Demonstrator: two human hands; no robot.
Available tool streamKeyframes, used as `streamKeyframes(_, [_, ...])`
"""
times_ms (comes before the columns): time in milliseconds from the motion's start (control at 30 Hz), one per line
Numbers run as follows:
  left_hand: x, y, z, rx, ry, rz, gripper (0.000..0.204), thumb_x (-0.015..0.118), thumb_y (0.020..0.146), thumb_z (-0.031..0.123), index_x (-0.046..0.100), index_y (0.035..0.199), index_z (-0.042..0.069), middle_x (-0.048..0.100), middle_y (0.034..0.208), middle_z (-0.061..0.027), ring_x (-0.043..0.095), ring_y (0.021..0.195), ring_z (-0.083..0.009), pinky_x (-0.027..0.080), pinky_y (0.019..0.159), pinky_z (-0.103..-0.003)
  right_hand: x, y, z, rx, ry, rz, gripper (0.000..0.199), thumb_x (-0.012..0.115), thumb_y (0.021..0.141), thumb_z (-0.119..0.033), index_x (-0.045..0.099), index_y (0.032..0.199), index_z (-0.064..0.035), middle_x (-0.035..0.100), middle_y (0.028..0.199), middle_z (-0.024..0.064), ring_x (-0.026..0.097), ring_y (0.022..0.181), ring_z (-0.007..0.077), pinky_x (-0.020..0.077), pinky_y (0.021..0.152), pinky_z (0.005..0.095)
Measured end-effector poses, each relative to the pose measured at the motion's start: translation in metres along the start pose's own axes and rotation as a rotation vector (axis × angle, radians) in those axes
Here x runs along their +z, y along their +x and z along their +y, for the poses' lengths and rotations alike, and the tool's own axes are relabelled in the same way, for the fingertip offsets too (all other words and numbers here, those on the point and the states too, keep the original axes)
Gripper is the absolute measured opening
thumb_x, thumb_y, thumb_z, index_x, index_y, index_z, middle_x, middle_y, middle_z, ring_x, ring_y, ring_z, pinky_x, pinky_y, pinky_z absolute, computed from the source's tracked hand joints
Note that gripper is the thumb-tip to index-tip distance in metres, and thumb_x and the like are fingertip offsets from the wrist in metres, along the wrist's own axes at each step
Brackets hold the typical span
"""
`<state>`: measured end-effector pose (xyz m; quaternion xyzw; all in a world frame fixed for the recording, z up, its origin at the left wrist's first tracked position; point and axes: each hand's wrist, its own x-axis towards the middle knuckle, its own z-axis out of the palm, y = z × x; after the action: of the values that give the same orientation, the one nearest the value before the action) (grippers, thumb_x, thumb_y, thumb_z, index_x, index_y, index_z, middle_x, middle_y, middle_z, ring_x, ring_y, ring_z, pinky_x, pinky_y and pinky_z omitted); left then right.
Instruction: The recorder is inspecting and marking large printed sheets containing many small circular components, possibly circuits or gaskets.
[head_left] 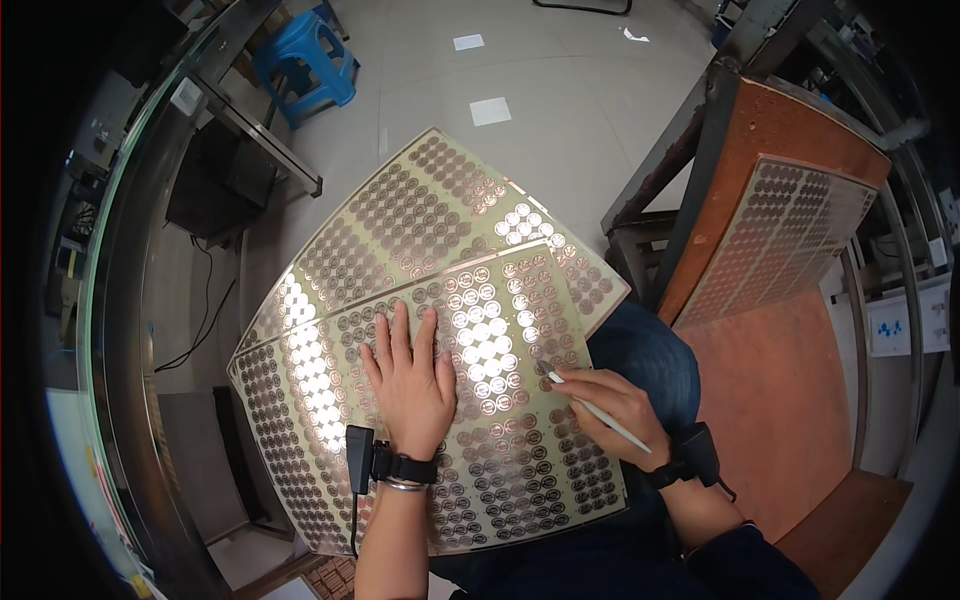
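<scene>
Two thin panels covered with rows of small round copper discs lie stacked on my lap. The upper panel [500, 470] partly covers the lower panel [400, 215]. My left hand [410, 375] rests flat on the upper panel, fingers spread slightly, holding nothing. My right hand [612, 402] grips a thin white stick [598, 408] like a pen, its tip touching the upper panel near its right edge. Both wrists wear dark bands.
A brown workbench [790, 400] stands to my right with another disc panel [780, 240] lying on it. A blue plastic stool [305, 60] is on the grey floor ahead. A metal-edged table [150, 230] curves along my left.
</scene>
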<state>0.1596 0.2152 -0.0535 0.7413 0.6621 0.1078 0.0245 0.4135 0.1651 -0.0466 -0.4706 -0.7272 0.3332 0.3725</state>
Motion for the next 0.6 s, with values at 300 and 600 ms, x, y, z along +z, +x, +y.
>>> streamKeyframes(300, [0.0001,0.0003,-0.0003,0.007,-0.008,0.008,0.053,0.05,0.092,0.019,0.042,0.144,0.018,0.031,0.154,-0.013,0.023,0.143,-0.0358,0.011,0.116,-0.056,-0.0021,-0.0005,-0.0007,0.031,0.013,-0.031,0.028,0.062,0.086,-0.002,0.069,0.113,-0.0045,0.065,0.118,0.013,0.064,0.104,0.0269,0.0527,0.089,0.0352])
streamKeyframes(600, [-0.0005,0.0006,0.0006,0.003,-0.006,0.005,0.053,0.05,0.092,0.019,0.042,0.144,0.018,0.031,0.154,-0.0129,0.023,0.143,-0.0358,0.011,0.116,-0.056,-0.0053,0.0015,-0.0029,-0.007,-0.01,-0.065,0.032,0.063,0.084,-0.001,0.068,0.115,-0.0047,0.064,0.119,0.0123,0.063,0.103,0.0264,0.0525,0.089,0.0351])
